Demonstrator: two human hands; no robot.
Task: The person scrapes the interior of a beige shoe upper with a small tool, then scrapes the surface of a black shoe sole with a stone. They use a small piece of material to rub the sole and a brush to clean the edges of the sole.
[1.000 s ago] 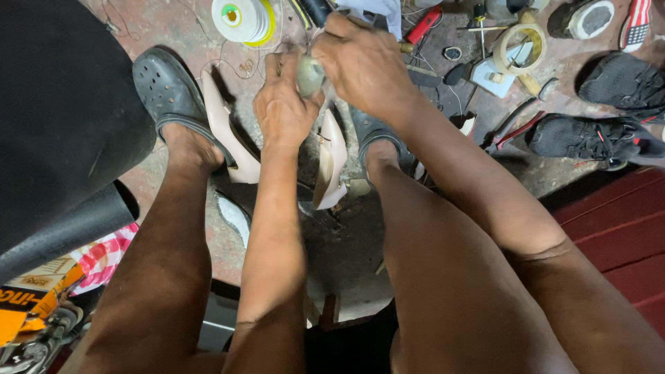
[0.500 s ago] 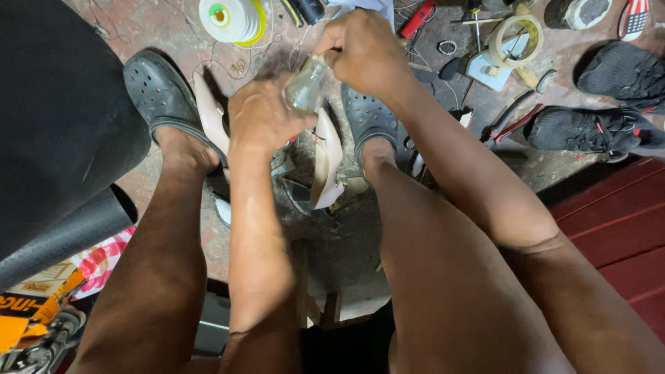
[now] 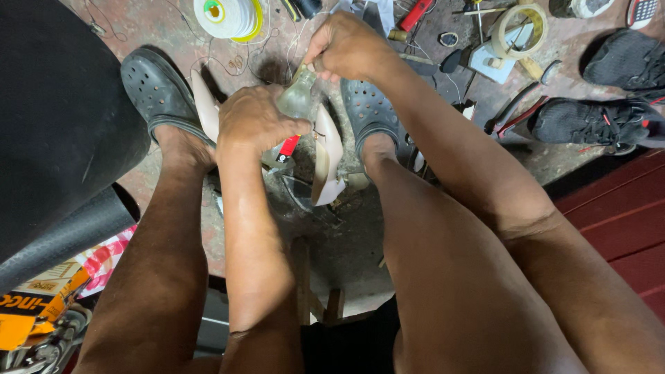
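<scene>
My left hand [image 3: 253, 121] grips the body of a small clear bottle [image 3: 296, 97] with a red label, held above the floor between my feet. At the bottle's top, my right hand [image 3: 346, 47] pinches the cap. Just below the bottle lies a beige high-heeled shoe [image 3: 327, 163], with a second beige shoe [image 3: 206, 104] beside my left foot. Both feet wear dark perforated clogs [image 3: 158, 90], the right clog [image 3: 370, 111] partly under my right arm.
A spool of white thread [image 3: 225, 15] sits at the top. A tape roll [image 3: 519, 31], small tools and a red-handled tool [image 3: 415, 14] lie at the upper right. Black sneakers [image 3: 596, 121] rest at the right. A black rubber sheet [image 3: 55, 125] covers the left.
Both hands have shifted slightly with the bottle; the left hand now wraps lower on its body while the right hand stays at the cap. The view moved down a little.
</scene>
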